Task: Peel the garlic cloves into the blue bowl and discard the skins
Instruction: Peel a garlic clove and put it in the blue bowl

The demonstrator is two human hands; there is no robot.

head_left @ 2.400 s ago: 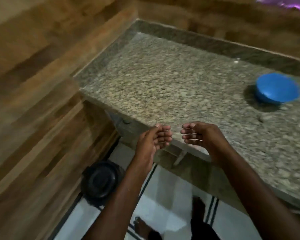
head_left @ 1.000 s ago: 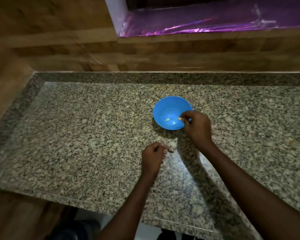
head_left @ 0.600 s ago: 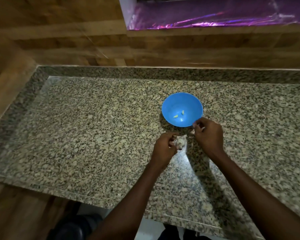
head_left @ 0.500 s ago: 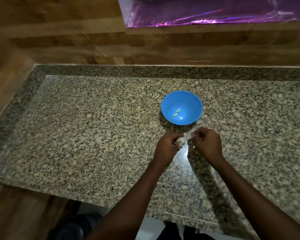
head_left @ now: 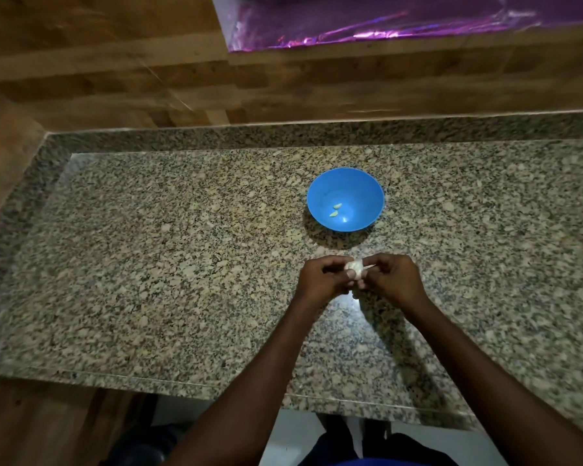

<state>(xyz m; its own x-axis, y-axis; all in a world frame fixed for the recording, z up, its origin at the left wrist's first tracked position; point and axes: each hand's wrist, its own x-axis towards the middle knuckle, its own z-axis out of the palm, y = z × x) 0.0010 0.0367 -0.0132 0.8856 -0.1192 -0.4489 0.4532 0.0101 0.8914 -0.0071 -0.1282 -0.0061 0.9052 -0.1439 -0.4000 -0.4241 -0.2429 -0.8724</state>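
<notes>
Gripping a whitish piece of garlic (head_left: 355,267) between them, the left hand (head_left: 322,276) and the right hand (head_left: 391,276) meet just above the speckled granite counter (head_left: 155,250) — fingers of both curl tightly around it, thumbs and fingertips pinching from either side. Whether it is a single clove or a small cluster cannot be told at this size. The blue bowl (head_left: 345,198) stands on the counter beyond the hands, near but apart from them, and two small pale peeled cloves (head_left: 335,210) lie inside it, left of its middle. Behind the counter runs a wooden wall (head_left: 115,68), and a strip of shiny purple foil (head_left: 401,25) shows at the top — partly cut off by the frame.
</notes>
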